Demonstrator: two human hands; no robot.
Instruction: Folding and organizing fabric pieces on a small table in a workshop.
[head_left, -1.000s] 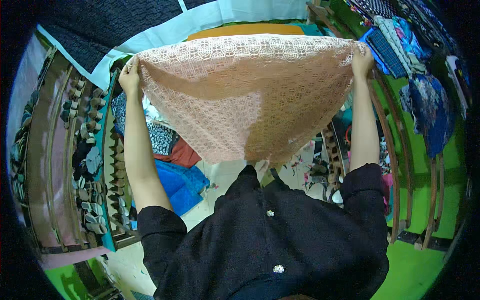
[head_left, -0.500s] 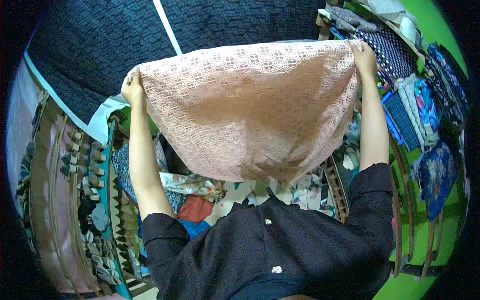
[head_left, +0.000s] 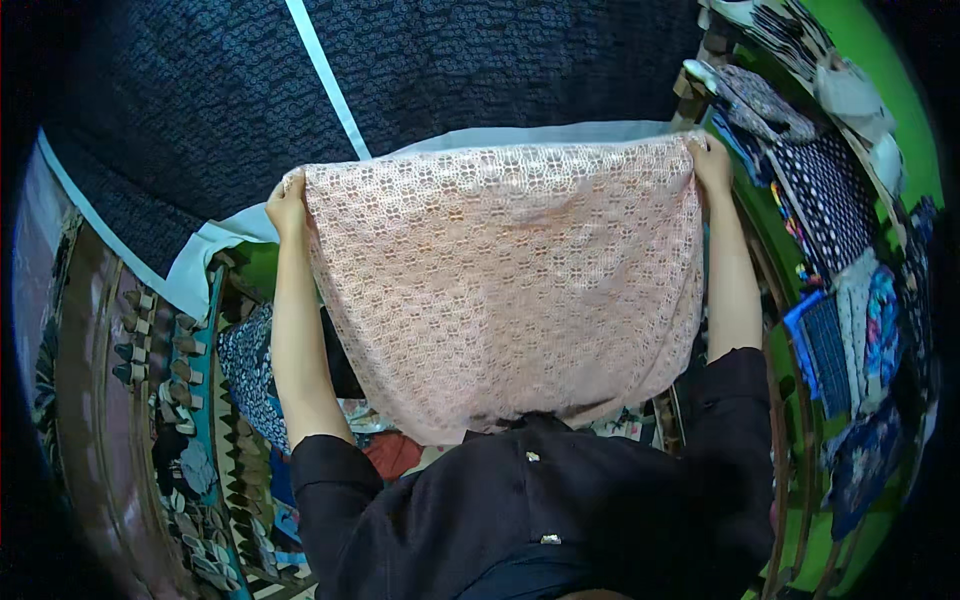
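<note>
Nearest: dark shirt [head_left: 540, 520] with small buttons is filling the bottom of the view, sleeves pushed up at the elbows, both forearms rising from it.

Pink lace cloth [head_left: 500, 290] is hanging spread flat between the two raised hands, in front of the chest; its lower edge is dropping to just above the shirt collar. Top edge is stretched roughly level, slightly higher on the right.

Left hand [head_left: 287, 203] is gripping the top left corner of the cloth, fingers pressed together and pinching the cloth edge. Right hand [head_left: 712, 160] is doing the same at the top right corner, fingers curled over and pinching the edge.

Behind and below the cloth: patterned fabrics [head_left: 245, 365] are lying in a heap by the left arm, a red piece among them.

Farther out: a large dark blue printed fabric [head_left: 450, 70] with a pale blue border is hanging behind the cloth, covering the top of the view. On the right, shelves [head_left: 830, 200] with stacked folded textiles are standing against a green wall [head_left: 900, 110].
</note>
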